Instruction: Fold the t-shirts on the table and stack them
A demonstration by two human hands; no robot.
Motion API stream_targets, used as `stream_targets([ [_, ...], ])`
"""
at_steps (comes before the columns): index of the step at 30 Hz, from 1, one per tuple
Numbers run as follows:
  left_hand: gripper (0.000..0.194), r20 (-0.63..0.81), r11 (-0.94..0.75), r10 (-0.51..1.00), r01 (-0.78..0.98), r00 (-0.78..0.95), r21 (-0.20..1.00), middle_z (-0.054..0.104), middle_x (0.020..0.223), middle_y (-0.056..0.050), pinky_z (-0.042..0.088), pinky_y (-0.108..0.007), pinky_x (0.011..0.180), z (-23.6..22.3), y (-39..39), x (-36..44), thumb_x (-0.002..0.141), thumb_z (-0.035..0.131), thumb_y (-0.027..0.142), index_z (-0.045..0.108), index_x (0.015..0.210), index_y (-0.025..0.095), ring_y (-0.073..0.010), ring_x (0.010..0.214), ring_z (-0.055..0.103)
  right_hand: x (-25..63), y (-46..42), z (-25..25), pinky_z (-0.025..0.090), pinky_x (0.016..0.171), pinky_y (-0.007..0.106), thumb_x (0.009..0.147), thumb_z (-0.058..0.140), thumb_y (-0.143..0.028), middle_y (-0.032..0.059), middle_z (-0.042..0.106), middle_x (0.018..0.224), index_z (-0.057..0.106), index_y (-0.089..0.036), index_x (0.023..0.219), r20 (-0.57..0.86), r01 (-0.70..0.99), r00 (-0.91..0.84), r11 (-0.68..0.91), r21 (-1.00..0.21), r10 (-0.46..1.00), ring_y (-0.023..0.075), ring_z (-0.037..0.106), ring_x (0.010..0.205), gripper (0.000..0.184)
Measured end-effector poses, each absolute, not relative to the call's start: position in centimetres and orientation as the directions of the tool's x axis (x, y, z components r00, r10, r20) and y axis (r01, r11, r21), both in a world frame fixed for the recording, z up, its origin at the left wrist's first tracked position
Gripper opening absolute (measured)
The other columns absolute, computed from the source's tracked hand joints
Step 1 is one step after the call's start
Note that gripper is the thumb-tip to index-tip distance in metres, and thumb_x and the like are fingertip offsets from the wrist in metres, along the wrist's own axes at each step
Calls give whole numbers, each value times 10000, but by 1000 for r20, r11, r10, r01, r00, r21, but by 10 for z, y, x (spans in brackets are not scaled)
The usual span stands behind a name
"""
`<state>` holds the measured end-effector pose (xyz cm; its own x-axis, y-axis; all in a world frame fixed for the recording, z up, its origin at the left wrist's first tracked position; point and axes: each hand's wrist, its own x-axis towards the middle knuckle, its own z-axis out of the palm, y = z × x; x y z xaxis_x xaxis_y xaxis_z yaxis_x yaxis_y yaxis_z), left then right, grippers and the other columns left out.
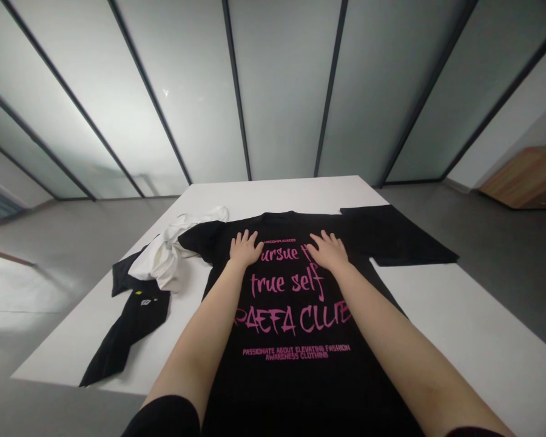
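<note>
A black T-shirt with pink lettering is spread out on the white table, its collar toward the far edge. My left hand lies flat on its upper left part, fingers apart, beside the top lines of print. On the upper right part rests my right hand, also flat with spread fingers, covering some of the letters. Both forearms reach across the shirt. Nothing is held in either hand.
Left of the shirt, a crumpled white garment lies over dark cloth, near a black garment with a small logo. A folded black garment is at the right by the sleeve. Frosted glass panels stand behind the white table.
</note>
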<state>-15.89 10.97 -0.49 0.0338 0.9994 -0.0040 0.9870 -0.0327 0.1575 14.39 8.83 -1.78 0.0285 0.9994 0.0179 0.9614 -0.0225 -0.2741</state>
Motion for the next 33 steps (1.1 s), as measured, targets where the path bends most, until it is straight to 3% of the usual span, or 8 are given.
stream_targets([
  [5, 653, 53, 117, 989, 956, -136, 269, 367, 1744, -155, 236, -616, 1303, -8, 117, -190, 1030, 486, 543, 532, 1611, 249, -410, 1631, 281, 174, 98, -21, 235, 1294, 619, 1039, 512, -459, 150, 433, 1712, 599, -216, 1560, 107, 920, 193, -142, -364, 975, 407, 334, 1596, 581],
  [9, 437, 169, 68, 971, 868, -172, 492, 620, 1554, -165, 341, -577, 1263, -11, 127, -209, 990, 571, 420, 737, 1342, 220, -393, 1531, 468, 190, 102, -23, 336, 1273, 552, 962, 570, -351, 150, 615, 1548, 779, -193, 1248, 234, 751, 301, -78, -655, 925, 351, 512, 1479, 387],
  [13, 362, 236, -38, 905, 486, -354, 873, 796, 1216, -115, 557, -397, 1058, -5, 139, -221, 994, 477, 381, 762, 1124, 199, -264, 1216, 716, 198, 105, -15, 466, 1199, 497, 908, 597, -340, 101, 738, 1314, 727, -230, 1073, 218, 102, 492, 193, -976, 843, 270, 680, 1264, 237],
  [17, 438, 41, -56, 901, -22, -431, 998, 780, 1219, -126, 618, -396, 956, 1, 145, -238, 1025, 386, 418, 699, 1260, 223, -228, 1122, 754, 206, 105, -5, 570, 1084, 504, 999, 484, -469, 109, 740, 1257, 641, -255, 1150, -55, -558, 294, 125, -821, 954, 248, 721, 1176, 305],
  [21, 501, -138, 72, 937, -210, -322, 975, 722, 1368, -149, 634, -431, 959, -1, 140, -253, 1071, 316, 435, 609, 1439, 264, -241, 1195, 737, 208, 102, -3, 570, 1056, 553, 1053, 297, -537, 198, 661, 1404, 553, -215, 1418, -199, -527, 72, -132, -840, 977, 282, 679, 1282, 550],
  [25, 641, -210, 156, 939, -205, -273, 966, 609, 1542, -174, 630, -355, 939, -5, 140, -255, 1095, 137, 444, 503, 1582, 245, -212, 1295, 703, 209, 99, -3, 511, 1076, 639, 1019, 140, -666, 239, 586, 1503, 293, -204, 1685, -193, -390, 56, -157, -907, 980, 328, 636, 1347, 825],
  [29, 660, -163, 114, 897, -143, -411, 983, 641, 1502, -188, 618, -367, 960, -3, 144, -248, 1095, 125, 421, 415, 1661, 243, -230, 1301, 700, 214, 99, -3, 481, 1068, 692, 997, 116, -713, 250, 617, 1440, 227, -217, 1717, -169, -439, 143, -91, -894, 975, 361, 669, 1282, 881],
  [33, 570, 85, 80, 771, 228, -631, 970, 670, 1468, -146, 567, -391, 1071, 10, 144, -248, 1073, 292, 366, 512, 1576, 213, -252, 1337, 656, 218, 102, -8, 501, 1071, 659, 998, 103, -714, 229, 612, 1439, 201, -262, 1728, -142, -451, 213, -32, -892, 967, 333, 687, 1262, 865],
])
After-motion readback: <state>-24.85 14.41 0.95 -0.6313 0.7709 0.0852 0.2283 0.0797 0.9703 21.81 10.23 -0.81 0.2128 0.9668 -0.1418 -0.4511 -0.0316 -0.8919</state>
